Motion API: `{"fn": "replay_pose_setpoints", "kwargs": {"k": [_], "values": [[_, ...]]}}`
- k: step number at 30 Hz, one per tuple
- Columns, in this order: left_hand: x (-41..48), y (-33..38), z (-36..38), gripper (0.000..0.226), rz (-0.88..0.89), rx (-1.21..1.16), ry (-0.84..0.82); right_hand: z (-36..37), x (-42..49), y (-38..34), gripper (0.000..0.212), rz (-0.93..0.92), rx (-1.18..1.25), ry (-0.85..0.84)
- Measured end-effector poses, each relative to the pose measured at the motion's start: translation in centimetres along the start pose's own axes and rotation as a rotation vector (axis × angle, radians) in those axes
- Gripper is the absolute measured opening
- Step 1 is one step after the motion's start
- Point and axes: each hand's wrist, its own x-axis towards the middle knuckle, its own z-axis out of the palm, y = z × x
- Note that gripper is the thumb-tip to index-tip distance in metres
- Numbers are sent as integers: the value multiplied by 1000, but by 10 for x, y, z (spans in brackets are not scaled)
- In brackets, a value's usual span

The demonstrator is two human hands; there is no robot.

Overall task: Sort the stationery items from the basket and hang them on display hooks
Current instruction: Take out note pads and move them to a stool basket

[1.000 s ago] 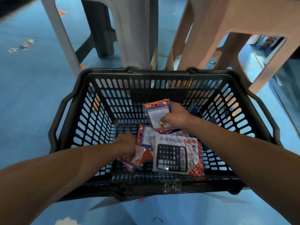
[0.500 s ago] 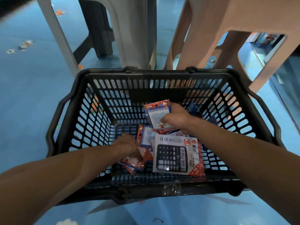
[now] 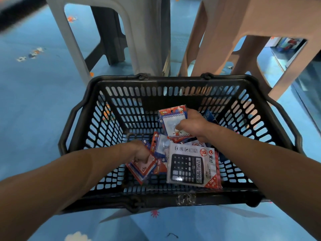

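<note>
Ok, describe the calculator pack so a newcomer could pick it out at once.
Look into the black slotted basket on the blue floor. Toward its near wall, just right of the left hand, lies the calculator pack. It alone is white with a black keypad pictured; its neighbours are smaller red-and-blue cartoon note packets.

Dim, soft indoor light with a blue cast off the floor [image 3: 34, 119]. The inside of the basket [image 3: 173, 79] is dark. Pale glare lies on the plastic of the calculator pack [image 3: 192, 166] and the note pack [image 3: 173, 124]. Wide-angle bending curves the stools [image 3: 147, 40] along the top edge, and the top left corner is smeared.
</note>
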Motion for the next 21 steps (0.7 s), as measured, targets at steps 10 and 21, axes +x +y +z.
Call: {"fn": "replay_pose_setpoints", "kwargs": {"k": [10,21], "values": [[-36,-1,-46,19,190,-623,253,-13,-14,-15,32,30,194,17],[-64,32,-57,17,390,-1157,146,-19,-40,-29,42,26,493,-76]]}}
